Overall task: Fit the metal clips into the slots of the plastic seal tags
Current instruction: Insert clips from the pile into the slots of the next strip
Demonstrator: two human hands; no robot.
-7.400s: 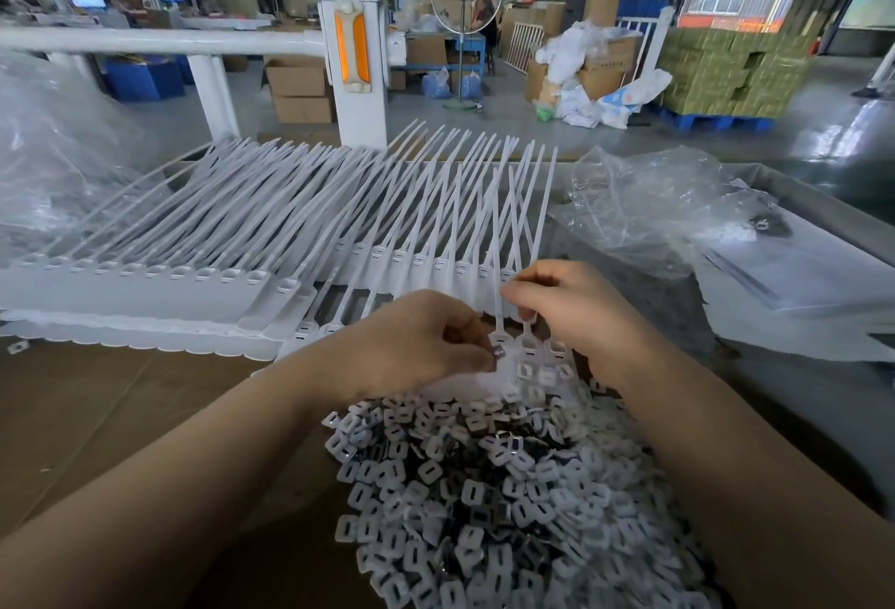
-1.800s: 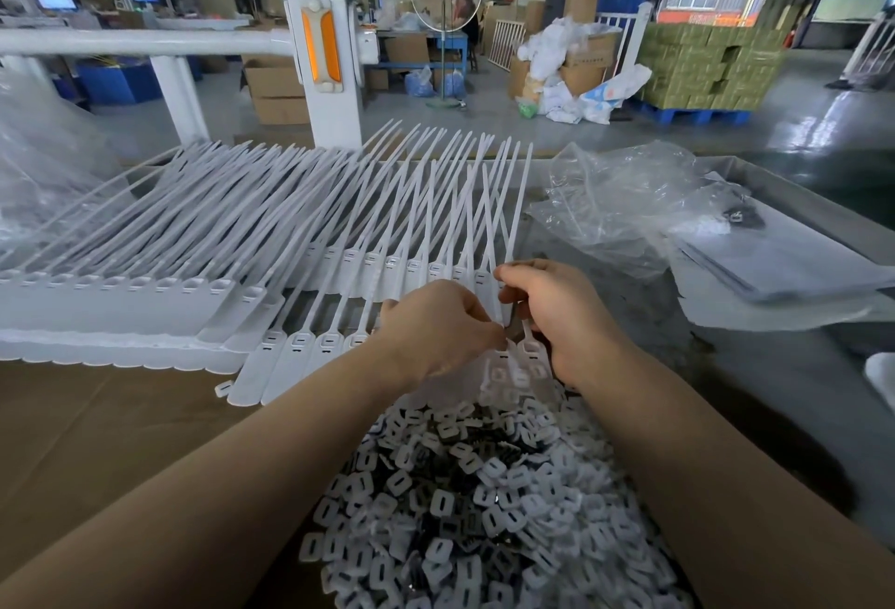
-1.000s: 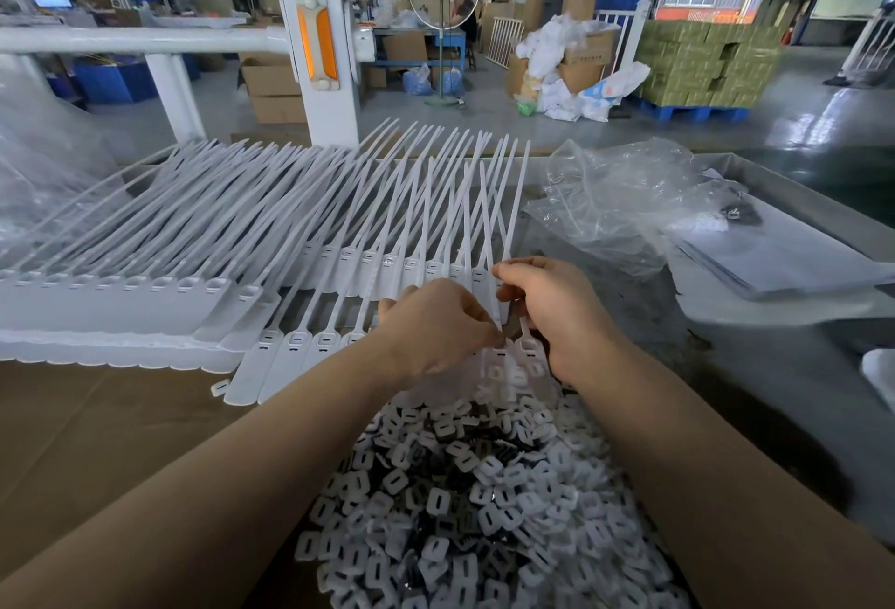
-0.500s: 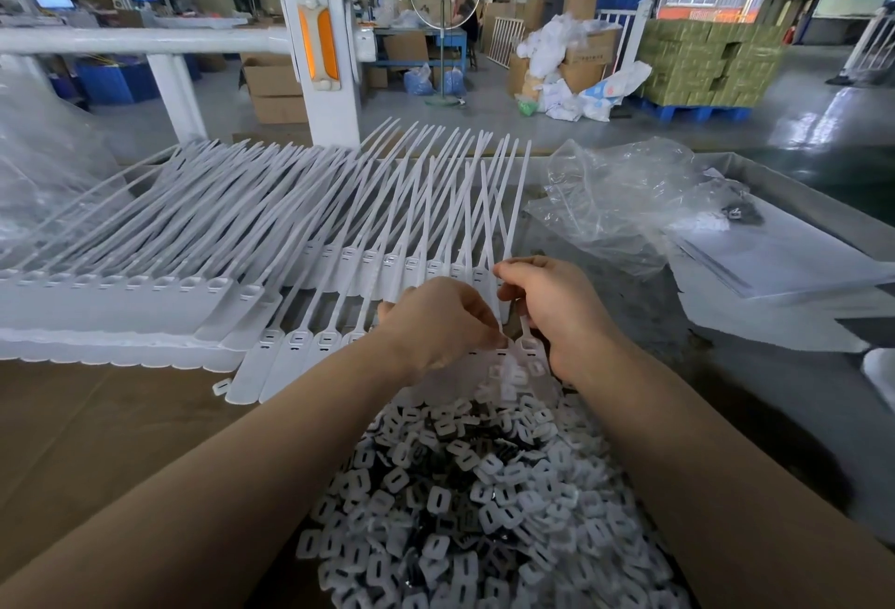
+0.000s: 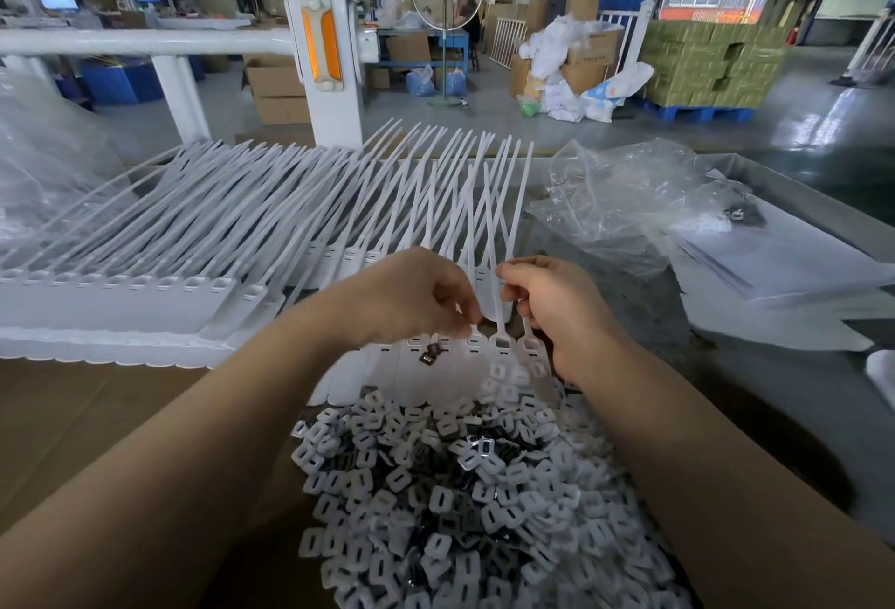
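Note:
A long fan of white plastic seal tags (image 5: 271, 240) lies across the bench, tails pointing away from me. My left hand (image 5: 411, 298) and my right hand (image 5: 557, 313) meet over its right end. Both pinch one seal tag (image 5: 488, 298) between their fingertips, the left at its left edge, the right at its top right. Just below them a row of tag heads with slots (image 5: 501, 344) rests on the edge of a heap of white and metal clips (image 5: 460, 502). One dark metal clip (image 5: 429, 352) lies loose on those tags under my left hand.
Brown cardboard (image 5: 97, 414) covers the bench on the left. Crumpled clear plastic bags (image 5: 624, 201) and flat white bags (image 5: 784, 264) lie on the right. A white fence post (image 5: 322, 56) and rail stand behind the bench, with boxes and pallets on the floor beyond.
My hands have lifted slightly and parted a little, so the pinched tag shows between them. A dark clip now lies on the tags below my left hand.

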